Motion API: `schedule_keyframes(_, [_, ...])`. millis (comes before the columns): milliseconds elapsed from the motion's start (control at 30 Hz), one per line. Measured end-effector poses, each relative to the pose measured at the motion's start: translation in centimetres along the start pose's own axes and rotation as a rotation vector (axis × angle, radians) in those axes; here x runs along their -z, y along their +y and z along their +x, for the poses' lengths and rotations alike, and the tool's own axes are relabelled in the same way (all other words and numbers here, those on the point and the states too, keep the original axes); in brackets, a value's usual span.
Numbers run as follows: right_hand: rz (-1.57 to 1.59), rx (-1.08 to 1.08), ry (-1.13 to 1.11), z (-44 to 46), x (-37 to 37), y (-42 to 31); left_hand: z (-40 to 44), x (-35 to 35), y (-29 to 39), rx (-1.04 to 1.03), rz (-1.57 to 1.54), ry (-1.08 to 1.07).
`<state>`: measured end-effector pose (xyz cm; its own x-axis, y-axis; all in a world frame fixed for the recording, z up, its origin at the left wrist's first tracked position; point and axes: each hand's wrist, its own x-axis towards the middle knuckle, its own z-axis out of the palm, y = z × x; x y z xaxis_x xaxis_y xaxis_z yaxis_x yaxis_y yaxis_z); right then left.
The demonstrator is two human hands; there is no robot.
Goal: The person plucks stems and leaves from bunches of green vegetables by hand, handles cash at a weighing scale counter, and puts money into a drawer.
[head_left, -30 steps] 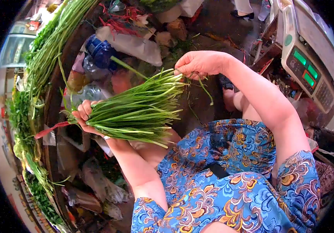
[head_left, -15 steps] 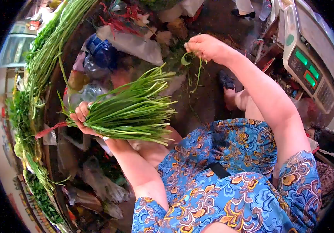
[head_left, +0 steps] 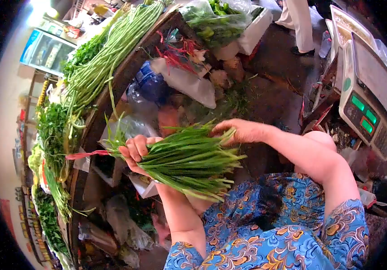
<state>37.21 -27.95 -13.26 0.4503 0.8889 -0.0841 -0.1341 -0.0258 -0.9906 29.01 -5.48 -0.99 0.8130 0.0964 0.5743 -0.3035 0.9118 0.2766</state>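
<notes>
My left hand (head_left: pixel 138 155) is closed around a bunch of garlic chives (head_left: pixel 189 162), holding it sideways above my lap. The stalks fan out to the right, pale at their ends. A red tie (head_left: pixel 87 155) trails leftward from the gripped end, and some thin green tips stick out past my fist. At the upper right of the bunch, my right hand (head_left: pixel 243 131) has its fingers curled on the stalk ends; part of the fingertips is hidden among the green.
On the left a curved counter carries long beans (head_left: pixel 108 58) and leafy greens (head_left: pixel 51 121). A digital scale (head_left: pixel 360 103) stands at right. Bags, a blue bottle (head_left: pixel 148 81) and scraps of greens (head_left: pixel 238 96) lie below. Another person's leg (head_left: pixel 298 24) is at the top.
My right hand has come down from the upper middle to the bunch; the loose strands it held no longer show in it. The view has shifted, showing more of the counter.
</notes>
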Motion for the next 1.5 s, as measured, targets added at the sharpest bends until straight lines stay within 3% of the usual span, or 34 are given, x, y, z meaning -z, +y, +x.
schedule_keyframes(100, [0.088, 0.037, 0.016, -0.3, -1.1, -1.3, -0.6, 0.7, 0.9, 0.076, 0.228, 0.099])
schedule_keyframes(167, [0.246, -0.011, 0.000, -0.2, -0.4, -2.2, -0.5, 1.4, 1.1, 0.083, 0.228, 0.117])
schedule_keyframes(200, [0.235, -0.152, 0.041, -0.8, 0.2, -2.8, -0.6, 1.7, 1.1, 0.071, 0.221, 0.123])
schedule_keyframes(333, [0.518, -0.217, -0.060, -1.7, 1.4, -4.2, -0.8, 2.1, 1.7, 0.039, 0.332, 0.176])
schedule_keyframes(500, [0.531, -0.237, -0.036, -2.6, 1.3, -4.0, -0.7, 2.8, 2.0, 0.032, 0.307, 0.198])
schedule_keyframes(567, [0.425, -0.259, -0.212, -2.6, 2.1, -3.8, -0.7, 2.6, 2.2, 0.039, 0.340, 0.192])
schedule_keyframes(967, [0.457, -0.248, -0.088, -4.2, 6.0, -3.7, -0.9, 3.1, 2.7, 0.008, 0.382, 0.317])
schedule_keyframes(1167, [0.340, -0.240, 0.056, -5.7, 7.4, -4.9, -1.1, 3.5, 3.6, -0.015, 0.404, 0.363])
schedule_keyframes(1367, [0.496, 0.020, 0.333, -6.2, 9.6, -4.1, -1.2, 4.2, 3.8, -0.047, 0.400, 0.384])
schedule_keyframes(1500, [0.328, -0.061, 0.493, -4.8, 7.2, -4.0, -1.0, 3.9, 3.2, 0.007, 0.366, 0.309])
